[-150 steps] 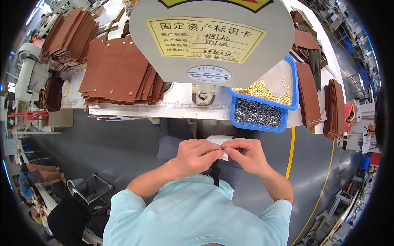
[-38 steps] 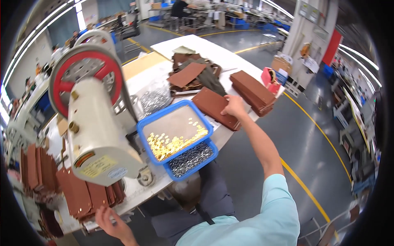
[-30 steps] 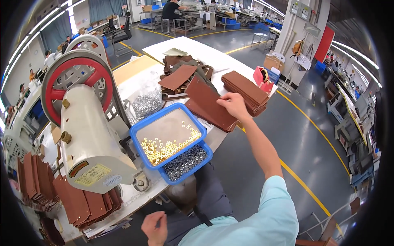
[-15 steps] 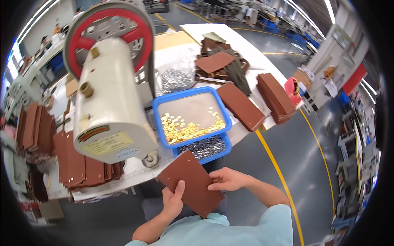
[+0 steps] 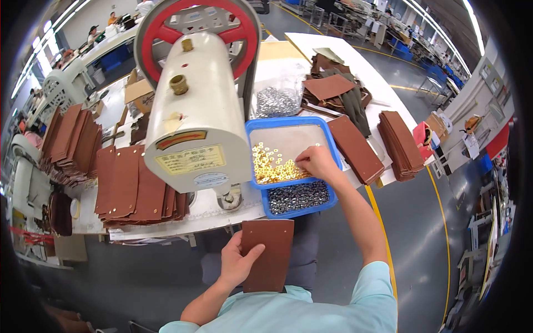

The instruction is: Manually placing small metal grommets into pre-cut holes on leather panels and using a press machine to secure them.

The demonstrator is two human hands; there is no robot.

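Note:
A flat brown leather-like panel point(image 5: 269, 258) with small holes near its top corners is upright in front of my body. My left hand point(image 5: 237, 262) grips it by its left edge, thumb across the face. My right hand point(image 5: 319, 162) reaches into the upper blue tray point(image 5: 336, 150), fingers pinched together among small gold ring-shaped pieces point(image 5: 272, 169). Whether a piece is between the fingertips is too small to see. Below it, a second blue tray point(image 5: 333, 204) holds dark shiny metal pieces point(image 5: 300, 198).
A cream press machine point(image 5: 197, 111) with a red flywheel point(image 5: 147, 41) stands left of the trays. Stacked brown panels lie at left point(image 5: 133, 183) and right point(image 5: 355, 150). Behind the trays are a clear bag of silver pieces point(image 5: 276, 102) and a material pile point(image 5: 333, 89).
My right hand has left the panel and moved up into the tray of gold pieces. The panel, now only in my left hand, has turned more upright. The view has shifted.

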